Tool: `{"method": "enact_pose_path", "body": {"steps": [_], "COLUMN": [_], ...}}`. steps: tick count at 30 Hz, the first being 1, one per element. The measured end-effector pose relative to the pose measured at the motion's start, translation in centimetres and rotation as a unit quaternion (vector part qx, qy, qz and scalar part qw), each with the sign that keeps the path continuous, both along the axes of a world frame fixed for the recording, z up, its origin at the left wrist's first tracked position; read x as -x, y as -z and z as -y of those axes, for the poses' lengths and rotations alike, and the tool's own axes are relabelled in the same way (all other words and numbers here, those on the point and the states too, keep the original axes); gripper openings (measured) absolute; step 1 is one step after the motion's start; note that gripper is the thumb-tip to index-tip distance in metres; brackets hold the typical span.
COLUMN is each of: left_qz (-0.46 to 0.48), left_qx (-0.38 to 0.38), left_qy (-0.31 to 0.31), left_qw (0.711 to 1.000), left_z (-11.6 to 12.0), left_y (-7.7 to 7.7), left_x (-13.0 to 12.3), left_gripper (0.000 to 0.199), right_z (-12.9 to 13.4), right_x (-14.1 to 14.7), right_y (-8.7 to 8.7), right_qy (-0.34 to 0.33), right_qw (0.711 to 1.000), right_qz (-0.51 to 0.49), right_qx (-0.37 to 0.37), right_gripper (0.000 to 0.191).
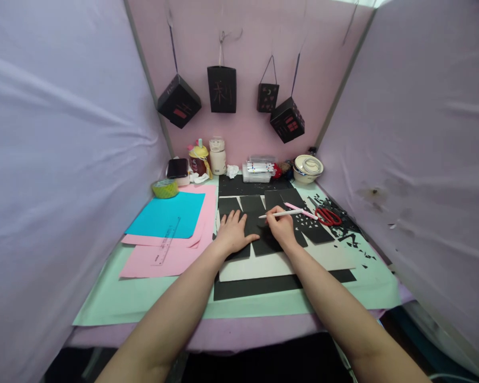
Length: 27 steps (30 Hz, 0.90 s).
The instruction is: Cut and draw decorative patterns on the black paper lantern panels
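Observation:
A black paper piece with slits cut between its panels (269,244) lies on a white board (263,267). My left hand (233,234) rests flat on its left part, fingers spread. My right hand (281,226) is closed around a slim white pen-like tool (293,212), whose narrow end points left over the black paper. I cannot tell whether that end touches the paper. Just beyond my right hand lies a pink pen-shaped tool (293,206). Small cut-outs dot the paper's right panel. Red-handled scissors (328,216) lie to the right.
Black scraps (349,226) are scattered at the right. Blue (167,213) and pink sheets (143,263), a clear ruler (167,242) and a tape roll (165,188) lie at the left. Bottles (217,159), a marker box (259,171) and a lidded bowl (308,167) line the back; black paper boxes (222,89) hang above.

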<state>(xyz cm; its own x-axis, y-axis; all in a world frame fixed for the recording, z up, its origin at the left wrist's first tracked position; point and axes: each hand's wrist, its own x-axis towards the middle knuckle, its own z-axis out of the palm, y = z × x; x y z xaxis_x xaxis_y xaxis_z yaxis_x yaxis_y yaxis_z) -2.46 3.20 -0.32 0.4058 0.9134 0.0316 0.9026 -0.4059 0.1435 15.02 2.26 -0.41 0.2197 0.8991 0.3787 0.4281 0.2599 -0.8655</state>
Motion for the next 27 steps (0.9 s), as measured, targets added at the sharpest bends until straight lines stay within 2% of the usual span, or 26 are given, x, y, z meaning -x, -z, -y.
{"method": "enact_pose_path", "body": {"steps": [12, 27], "left_qz": [0.001, -0.004], "left_qx": [0.005, 0.002], "left_qy": [-0.001, -0.003], "left_qw": [1.0, 1.0], "left_z": [0.02, 0.11], "left_y": [-0.07, -0.23], "left_x": [0.02, -0.05], "left_gripper": [0.089, 0.089], "right_z": [0.0, 0.01], "right_x": [-0.04, 0.14], "right_y": [-0.15, -0.05], "right_qy": [-0.005, -0.022], "right_qw": [0.998, 0.997], "right_qz": [0.031, 0.059], "right_qx": [0.051, 0.054], "right_gripper": [0.012, 0.012]}}
